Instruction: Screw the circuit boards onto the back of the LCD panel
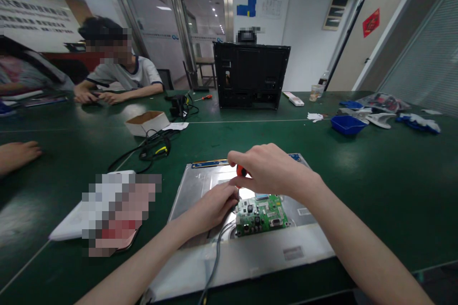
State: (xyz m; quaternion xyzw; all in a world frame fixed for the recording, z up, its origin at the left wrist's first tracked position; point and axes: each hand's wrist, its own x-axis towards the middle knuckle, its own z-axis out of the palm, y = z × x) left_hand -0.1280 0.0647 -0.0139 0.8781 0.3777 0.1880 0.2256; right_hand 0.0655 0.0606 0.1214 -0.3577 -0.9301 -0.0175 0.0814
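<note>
A flat metal panel (193, 188) lies on the green table in front of me, with a green circuit board (263, 214) on it. My right hand (266, 169) is wrapped round the orange handle of a screwdriver (242, 170), held above the board's upper left corner. My left hand (222, 200) is closed at that same corner, its fingertips low by the screwdriver; whatever they pinch is hidden. Grey cables (218, 257) run from near the board over the panel's front edge.
A black monitor housing (252, 76) stands at the back. Left are a white box (146, 124), black cables (157, 147) and a pixelated pink item (132, 209). A blue tray (348, 125) lies right. A person (121, 74) sits back left; another person's hand (21, 155) rests far left.
</note>
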